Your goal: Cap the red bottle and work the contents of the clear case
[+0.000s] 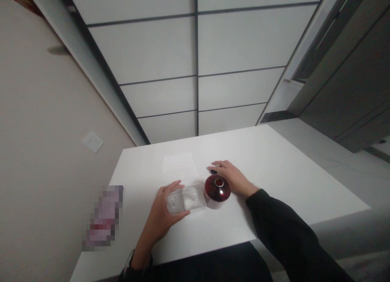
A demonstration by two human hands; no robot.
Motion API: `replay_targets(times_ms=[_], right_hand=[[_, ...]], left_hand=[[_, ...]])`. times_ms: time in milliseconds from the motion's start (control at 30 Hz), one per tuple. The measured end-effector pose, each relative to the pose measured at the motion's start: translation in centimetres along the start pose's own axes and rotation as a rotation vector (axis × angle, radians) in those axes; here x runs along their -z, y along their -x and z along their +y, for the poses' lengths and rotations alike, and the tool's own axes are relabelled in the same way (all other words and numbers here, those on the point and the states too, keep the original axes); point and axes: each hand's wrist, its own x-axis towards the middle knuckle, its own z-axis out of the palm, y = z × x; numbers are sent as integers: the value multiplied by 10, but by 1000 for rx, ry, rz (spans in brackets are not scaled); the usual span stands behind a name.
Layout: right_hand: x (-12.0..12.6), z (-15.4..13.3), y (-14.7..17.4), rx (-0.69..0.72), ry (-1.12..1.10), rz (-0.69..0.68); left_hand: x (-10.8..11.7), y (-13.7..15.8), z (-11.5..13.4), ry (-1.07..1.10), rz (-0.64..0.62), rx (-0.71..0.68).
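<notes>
Left hand (161, 214) grips clear container (186, 199) — right hand (233, 177) flat, fingers spread, behind red jar (217, 191).

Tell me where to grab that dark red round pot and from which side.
Grip the dark red pot around its wide rounded body, coming from the right, probably with the right hand resting just behind it. Its left side is crowded by the clear plastic case that the left hand holds. The small open neck on top looks too narrow for fingers.

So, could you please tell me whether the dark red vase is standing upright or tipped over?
Upright: the dark red vase sits on the table, its round mouth facing up.
</notes>
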Motion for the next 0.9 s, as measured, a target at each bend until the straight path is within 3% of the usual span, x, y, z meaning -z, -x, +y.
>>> replay_targets(times_ms=[133,233,300,400,633,900], right_hand=[[6,-13,3,15,-13,41],[19,-39,13,27,-85,160],[21,-60,20,82,-307,297],[11,-80,26,220,-437,280],[-34,-69,33,297,-561,373],[-39,-65,35,345,-608,356]], left_hand=[[-1,0,1,22,10,-9],[-2,0,1,34,21,-15],[-2,0,1,37,22,-16],[-2,0,0,43,26,-20],[-3,1,-3,34,27,-35],[-4,2,-3,26,25,-56]])
